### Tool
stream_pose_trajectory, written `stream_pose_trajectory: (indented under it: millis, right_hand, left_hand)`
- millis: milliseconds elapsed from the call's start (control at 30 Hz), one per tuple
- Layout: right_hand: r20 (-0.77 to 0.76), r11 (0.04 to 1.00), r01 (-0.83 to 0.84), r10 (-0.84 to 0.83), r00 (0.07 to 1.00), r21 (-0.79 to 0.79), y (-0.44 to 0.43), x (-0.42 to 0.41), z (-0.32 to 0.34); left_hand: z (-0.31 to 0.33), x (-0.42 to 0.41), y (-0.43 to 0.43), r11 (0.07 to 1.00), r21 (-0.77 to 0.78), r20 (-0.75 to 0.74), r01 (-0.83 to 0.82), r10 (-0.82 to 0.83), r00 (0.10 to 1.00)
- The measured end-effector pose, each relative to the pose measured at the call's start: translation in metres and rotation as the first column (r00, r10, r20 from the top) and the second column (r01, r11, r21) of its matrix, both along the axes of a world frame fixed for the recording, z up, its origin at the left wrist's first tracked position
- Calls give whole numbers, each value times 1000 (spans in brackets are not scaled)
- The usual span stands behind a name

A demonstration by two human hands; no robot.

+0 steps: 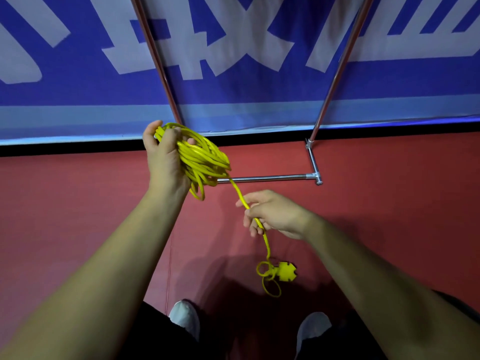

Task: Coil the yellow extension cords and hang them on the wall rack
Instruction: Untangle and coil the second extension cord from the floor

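My left hand (pixel 163 157) clasps the yellow extension-cord coil (pixel 202 157) as anchor, right hand (pixel 275 214) pinching its tail (pixel 240 194), seemingly to feed in slack.

Large pale block characters stand on a blue banner (pixel 78 94) stretched along the wall behind the metal rack (pixel 262 178). The top of the view cuts them off, so only their lower strokes show and none can be read. No other lettering is legible.
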State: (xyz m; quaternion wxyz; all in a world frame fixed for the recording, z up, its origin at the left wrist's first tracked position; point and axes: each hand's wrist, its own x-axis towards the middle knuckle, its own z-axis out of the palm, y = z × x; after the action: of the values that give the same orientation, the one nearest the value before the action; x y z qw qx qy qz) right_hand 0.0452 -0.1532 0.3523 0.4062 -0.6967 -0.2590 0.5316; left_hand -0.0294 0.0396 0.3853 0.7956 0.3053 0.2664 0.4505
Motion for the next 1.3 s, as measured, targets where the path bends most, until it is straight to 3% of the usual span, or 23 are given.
stream_pose_trajectory:
  millis: [133, 300, 500, 600, 733, 833, 900, 967, 1033, 1133, 1200, 1300]
  right_hand:
    - [13, 992, -125, 125, 992, -1, 0, -19, 8]
    - [-304, 985, -170, 163, 939, 5, -7, -20, 23]
    - [-379, 971, -174, 224, 898, 164, -14, -8, 44]
    - [-294, 957, -201, 257, 921, 207, -18, -1, 48]
    - [-181, 940, -162, 223, 958, 299, -17, 8, 50]
    - [-105, 933, -150, 193, 976, 327, -19, 14, 48]
    - [-55, 935, -80, 105, 993, 347, -19, 20, 46]
    - [-16, 918, 46, -43, 999, 393, -20, 30, 44]
    - [89, 901, 94, -145, 985, 423, -20, 40, 43]
    - [229, 898, 55, -170, 958, 437, -17, 44, 39]
    - [310, 904, 65, -212, 927, 422, -15, 45, 36]
    - [476, 935, 16, -196, 857, 355, -19, 51, 35]
  left_hand:
    - [-5, 3, -6, 996, 92, -124, -13, 24, 992]
    - [-5, 4, -12, 952, 297, -271, 68, 16, 962]
    - [-8, 1, -12, 829, 500, -495, 249, 38, 868]
    - [-6, 0, -18, 768, 513, -590, 383, -9, 807]
    - [-13, 1, -28, 606, 490, -730, 626, -107, 675]
    - [-17, 2, -29, 509, 441, -751, 740, -242, 614]
    - [-17, 1, -29, 418, 427, -777, 802, -285, 562]
    - [-16, -1, -32, 392, 359, -763, 847, -399, 508]
    - [-16, -2, -36, 379, 320, -717, 869, -503, 483]
    - [-11, -4, -45, 328, 274, -654, 904, -626, 425]
    - [-11, -5, -46, 208, 229, -641, 951, -703, 309]
    - [-12, -6, -40, 81, 170, -756, 982, -629, 182]
